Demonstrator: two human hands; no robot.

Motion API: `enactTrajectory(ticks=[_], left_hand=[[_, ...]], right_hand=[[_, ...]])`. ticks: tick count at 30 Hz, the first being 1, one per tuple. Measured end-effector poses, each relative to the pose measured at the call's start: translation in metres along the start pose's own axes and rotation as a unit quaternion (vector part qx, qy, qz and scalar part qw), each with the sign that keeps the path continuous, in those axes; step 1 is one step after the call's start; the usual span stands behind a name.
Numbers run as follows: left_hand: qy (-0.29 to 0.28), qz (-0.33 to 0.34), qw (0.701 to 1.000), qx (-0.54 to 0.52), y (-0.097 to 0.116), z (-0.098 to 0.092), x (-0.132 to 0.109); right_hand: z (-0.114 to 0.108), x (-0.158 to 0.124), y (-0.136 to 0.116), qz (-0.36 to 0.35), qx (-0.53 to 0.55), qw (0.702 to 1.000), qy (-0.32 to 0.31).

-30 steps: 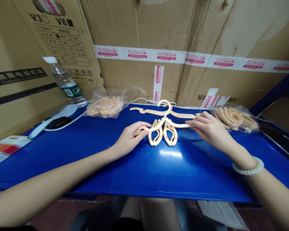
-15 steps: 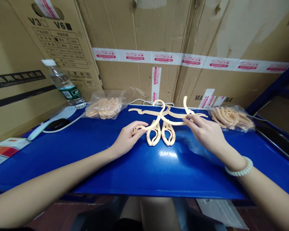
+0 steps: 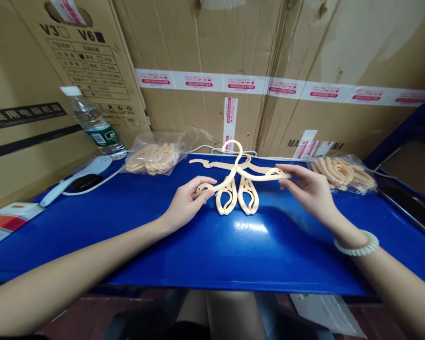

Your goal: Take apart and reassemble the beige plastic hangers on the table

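Observation:
Between my two hands I hold a cream folding clothes hanger (image 3: 257, 176), its hook pointing up and both arms spread out. My left hand (image 3: 188, 203) is closed in a pinch on the left arm's end. The fingers of my right hand (image 3: 306, 186) pinch the tip of the right arm. Just below lie two folded hangers, one on the left (image 3: 225, 202) and one on the right (image 3: 248, 200), flat on the blue table (image 3: 205, 255). Behind the held one, another spread hanger (image 3: 221, 165) rests on the table, partly hidden.
Clear bags of folded hangers lie at the left (image 3: 152, 158) and right (image 3: 342, 174). A water bottle (image 3: 101, 132), a pale brush-like thing (image 3: 78, 177) and a black mouse-like object (image 3: 86, 182) are on the left. A dark phone-like slab (image 3: 409, 210) lies right. Cardboard boxes (image 3: 205, 47) stand behind.
The right arm's outer section, which stood upright, has swung down and outward in line with the arm. My right hand moved slightly right; my left stayed in place.

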State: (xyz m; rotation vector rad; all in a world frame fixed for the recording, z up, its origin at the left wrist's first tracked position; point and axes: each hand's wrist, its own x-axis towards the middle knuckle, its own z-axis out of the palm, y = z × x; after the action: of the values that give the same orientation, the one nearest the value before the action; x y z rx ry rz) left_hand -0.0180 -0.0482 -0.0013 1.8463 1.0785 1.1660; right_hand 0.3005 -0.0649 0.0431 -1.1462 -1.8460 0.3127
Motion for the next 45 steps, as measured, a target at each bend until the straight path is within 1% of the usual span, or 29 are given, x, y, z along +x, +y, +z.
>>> enactTrajectory(ticks=[2, 4, 7, 9, 11, 12, 15, 17, 18, 20, 22, 24, 26, 27, 31, 34, 36, 38, 42, 45], left_hand=[[0.009, 0.0, 1.0, -0.008, 0.0, 0.0, 0.0], [0.027, -0.001, 0.999, -0.024, 0.0, -0.001, 0.0], [0.076, 0.003, 0.995, -0.07, 0.0, -0.001, 0.001], [0.093, 0.003, 0.99, -0.107, 0.001, 0.0, 0.001], [0.08, -0.002, 0.987, -0.136, 0.004, 0.002, 0.0], [0.068, -0.004, 0.987, -0.146, 0.006, 0.003, -0.001], [0.033, -0.008, 0.985, -0.171, 0.01, 0.007, -0.003], [0.013, -0.007, 0.983, -0.184, 0.012, 0.01, -0.004], [0.003, -0.004, 0.982, -0.188, 0.012, 0.011, -0.005], [-0.012, 0.006, 0.981, -0.192, 0.012, 0.012, -0.005], [-0.021, 0.015, 0.981, -0.192, 0.011, 0.013, -0.006], [-0.027, 0.02, 0.98, -0.194, 0.01, 0.013, -0.006], [-0.026, 0.02, 0.979, -0.2, 0.01, 0.013, -0.006], [-0.022, 0.019, 0.978, -0.205, 0.009, 0.013, -0.006], [-0.004, 0.023, 0.975, -0.219, 0.008, 0.013, -0.006], [-0.005, 0.045, 0.983, -0.176, 0.006, 0.013, -0.007], [-0.016, 0.066, 0.988, -0.139, 0.004, 0.012, -0.008], [-0.034, 0.075, 0.988, -0.131, 0.003, 0.012, -0.008], [-0.084, 0.052, 0.978, -0.184, 0.001, 0.012, -0.008], [-0.095, 0.04, 0.972, -0.209, 0.0, 0.012, -0.006]], right_hand=[[-0.001, 0.001, 0.0, 0.013, 0.025, 1.0, -0.001], [-0.003, 0.003, 0.0, 0.014, 0.027, 1.0, 0.006], [-0.007, 0.007, -0.001, 0.009, 0.019, 1.0, 0.019], [-0.006, 0.007, -0.002, 0.017, 0.037, 0.999, 0.001], [-0.002, 0.006, -0.003, 0.052, 0.103, 0.993, -0.027], [0.0, 0.006, -0.003, 0.078, 0.148, 0.985, -0.035], [0.011, 0.002, -0.005, 0.142, 0.271, 0.952, -0.022], [0.019, 0.0, -0.008, 0.15, 0.315, 0.937, -0.009], [0.023, -0.001, -0.01, 0.145, 0.324, 0.935, -0.016], [0.029, -0.005, -0.017, 0.123, 0.316, 0.939, -0.058], [0.034, -0.008, -0.025, 0.1, 0.282, 0.945, -0.132], [0.037, -0.012, -0.032, 0.076, 0.246, 0.944, -0.205], [0.038, -0.015, -0.036, 0.051, 0.223, 0.941, -0.249], [0.038, -0.016, -0.036, 0.039, 0.216, 0.941, -0.258], [0.037, -0.017, -0.033, 0.016, 0.198, 0.946, -0.255], [0.036, -0.017, -0.031, 0.024, 0.195, 0.947, -0.253], [0.036, -0.017, -0.032, 0.032, 0.204, 0.945, -0.254], [0.036, -0.017, -0.033, 0.035, 0.216, 0.942, -0.256], [0.036, -0.017, -0.035, 0.036, 0.238, 0.937, -0.252], [0.036, -0.017, -0.034, 0.036, 0.253, 0.936, -0.243]])
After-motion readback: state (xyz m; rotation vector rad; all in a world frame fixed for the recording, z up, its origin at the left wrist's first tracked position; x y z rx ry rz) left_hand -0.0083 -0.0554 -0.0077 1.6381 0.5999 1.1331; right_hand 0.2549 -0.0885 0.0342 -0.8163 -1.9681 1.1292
